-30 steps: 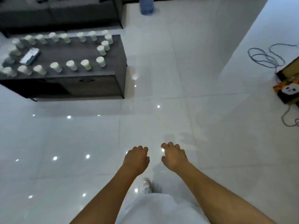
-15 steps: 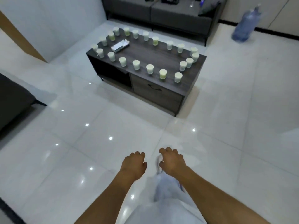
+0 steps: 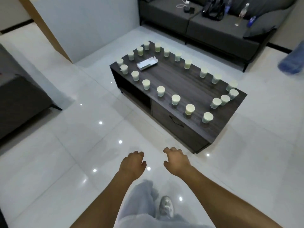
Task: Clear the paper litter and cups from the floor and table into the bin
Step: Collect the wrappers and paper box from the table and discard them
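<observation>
both hands [image 3: 153, 163] empty, cups [image 3: 175, 99] upright

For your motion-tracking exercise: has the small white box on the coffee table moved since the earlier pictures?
No. The white box lies at the same end of the coffee table, inside the ring of cups; only the camera's viewpoint shifted.

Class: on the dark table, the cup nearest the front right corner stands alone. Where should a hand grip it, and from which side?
Grip the corner cup around its side wall, coming from the table's front edge. It stands upright, apart from its neighbours, with bare floor in front, so probably nothing blocks a sideways wrap.
</observation>
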{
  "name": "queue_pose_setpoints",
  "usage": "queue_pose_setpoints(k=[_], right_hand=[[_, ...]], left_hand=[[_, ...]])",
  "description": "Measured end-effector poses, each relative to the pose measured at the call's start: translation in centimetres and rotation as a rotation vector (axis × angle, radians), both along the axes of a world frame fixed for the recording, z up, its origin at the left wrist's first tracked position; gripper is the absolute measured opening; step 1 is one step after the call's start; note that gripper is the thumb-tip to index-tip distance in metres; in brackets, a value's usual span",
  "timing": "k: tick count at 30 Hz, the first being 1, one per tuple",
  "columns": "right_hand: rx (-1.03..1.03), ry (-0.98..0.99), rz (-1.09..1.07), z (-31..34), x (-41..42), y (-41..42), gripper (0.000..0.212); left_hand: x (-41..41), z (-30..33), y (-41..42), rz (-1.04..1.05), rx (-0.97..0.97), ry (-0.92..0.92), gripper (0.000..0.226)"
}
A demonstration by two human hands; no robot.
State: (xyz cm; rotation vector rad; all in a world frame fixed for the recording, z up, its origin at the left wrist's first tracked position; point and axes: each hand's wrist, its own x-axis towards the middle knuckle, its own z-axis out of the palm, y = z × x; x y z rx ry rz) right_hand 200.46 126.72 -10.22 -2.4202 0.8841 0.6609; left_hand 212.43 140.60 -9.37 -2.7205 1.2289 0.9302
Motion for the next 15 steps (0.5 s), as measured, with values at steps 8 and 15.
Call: queue_pose_setpoints(k=[8, 15], right_hand=[[0.007, 0.025, -0.008, -1.2, 15.7, -9.4, 0.048], [0.029, -0.010, -0.036, -0.1, 30.3, -16.7, 0.046]], left_hand=[[16.3, -1.4, -9.0, 0.006, 0.001, -0.008, 0.038], [31.2, -0.4, -17.1, -0.028, -0.033, -0.053, 0.037]])
